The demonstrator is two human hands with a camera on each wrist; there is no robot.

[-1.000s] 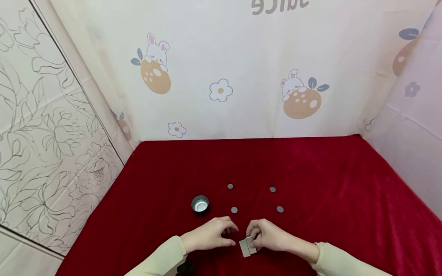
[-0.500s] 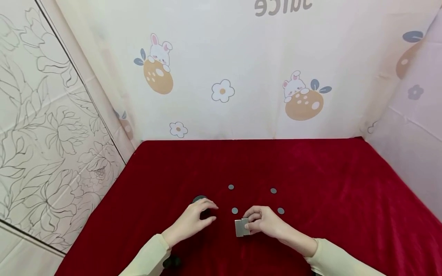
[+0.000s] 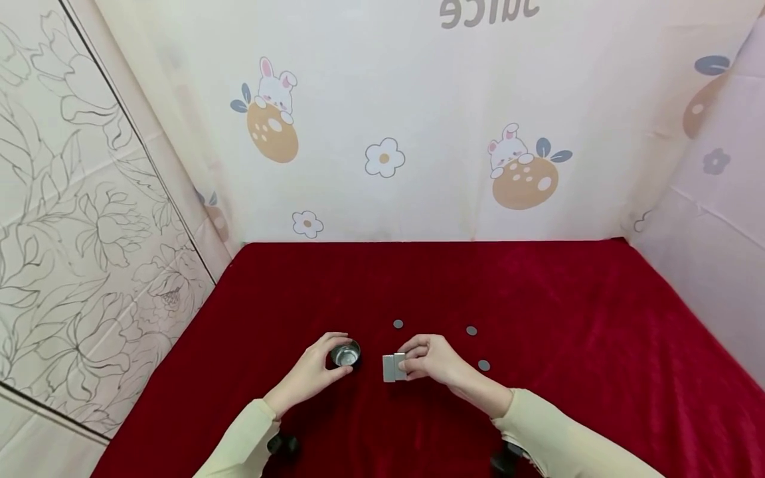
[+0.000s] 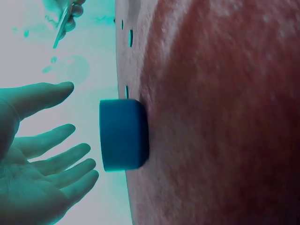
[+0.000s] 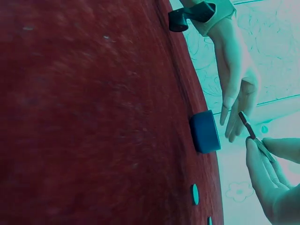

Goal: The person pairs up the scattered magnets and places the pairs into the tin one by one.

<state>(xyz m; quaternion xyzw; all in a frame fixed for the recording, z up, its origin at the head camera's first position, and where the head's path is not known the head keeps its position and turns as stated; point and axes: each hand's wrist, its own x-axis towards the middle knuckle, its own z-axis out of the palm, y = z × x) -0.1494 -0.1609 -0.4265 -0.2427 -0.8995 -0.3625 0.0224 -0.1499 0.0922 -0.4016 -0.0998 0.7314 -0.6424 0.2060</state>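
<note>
A small round metal tin (image 3: 346,354), dark outside and silvery inside, stands upright on the red cloth. My left hand (image 3: 311,372) hovers around its left side, thumb and fingers spread. In the left wrist view a gap shows between the fingertips (image 4: 91,164) and the tin's wall (image 4: 124,136). To the right of the tin, my right hand (image 3: 433,362) pinches a flat grey two-part rectangular plate (image 3: 389,368) between thumb and fingers. The plate is off the cloth, seen edge-on in the right wrist view, with its two parts meeting at a slight bend.
Small grey discs lie flat on the red cloth (image 3: 514,285): a back-left disc (image 3: 398,324), a back-right disc (image 3: 471,330) and a front-right disc (image 3: 484,365). A patterned white curtain (image 3: 418,79) hangs behind. Dark camera mounts sit under both wrists.
My left hand has moved left and forward to the tin. The right hand has carried the plate forward and left, and now covers the front-left disc.
</note>
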